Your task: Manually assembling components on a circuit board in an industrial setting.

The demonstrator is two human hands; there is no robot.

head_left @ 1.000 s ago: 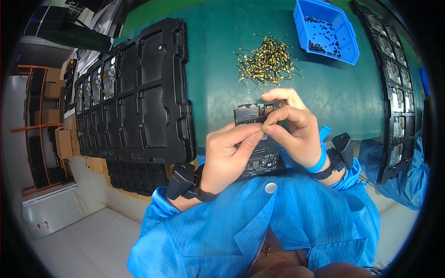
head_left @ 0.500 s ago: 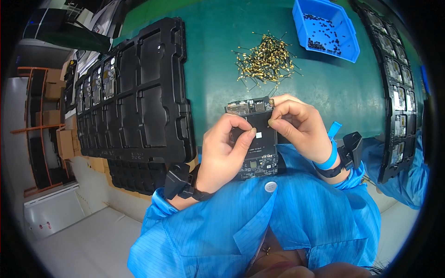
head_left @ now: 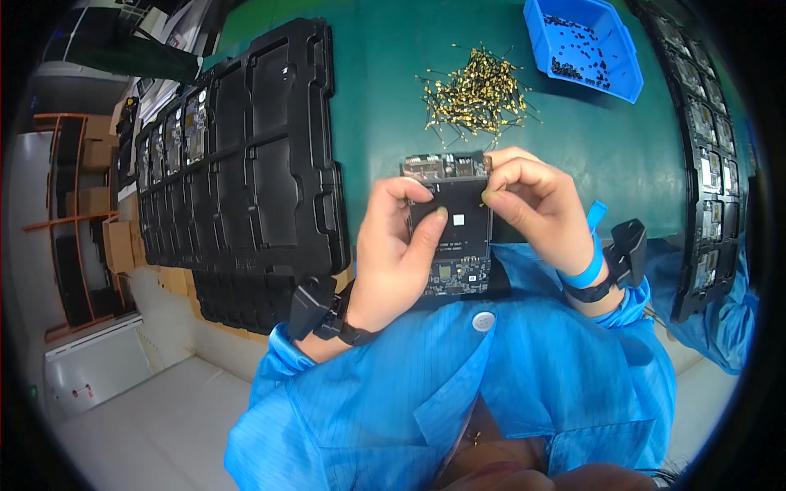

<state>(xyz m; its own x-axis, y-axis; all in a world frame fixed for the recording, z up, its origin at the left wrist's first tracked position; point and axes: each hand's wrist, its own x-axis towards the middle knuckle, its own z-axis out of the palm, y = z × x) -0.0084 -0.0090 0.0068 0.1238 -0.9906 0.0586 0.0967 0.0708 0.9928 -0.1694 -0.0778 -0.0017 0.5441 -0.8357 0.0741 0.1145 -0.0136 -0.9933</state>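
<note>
A black circuit board [head_left: 471, 237] with a small white square lies between my hands, its far end carrying metal shields and its near end bare components. My left hand [head_left: 401, 237] grips the board's left side. Its thumb lies over the black face, and its curled index finger is slightly apart from the thumb. At the upper right edge, my right hand [head_left: 532, 200] pinches thumb and index finger together. A tiny gold-coloured tip shows at those fingertips, like the cable ends in the pile; most of it is hidden. The other right fingers go behind the board's far corner.
Beyond the board lies a pile of thin black cables with gold ends [head_left: 479, 94]. A blue bin [head_left: 629, 74] of small black parts stands at the far right. Black compartment trays holding boards stand left [head_left: 270, 196] and right [head_left: 688, 164]. The mat [head_left: 377, 90] is green.
The board and both hands have shifted slightly away from me. My left index finger has parted from the thumb. My right hand keeps its pinch by the board's edge.
</note>
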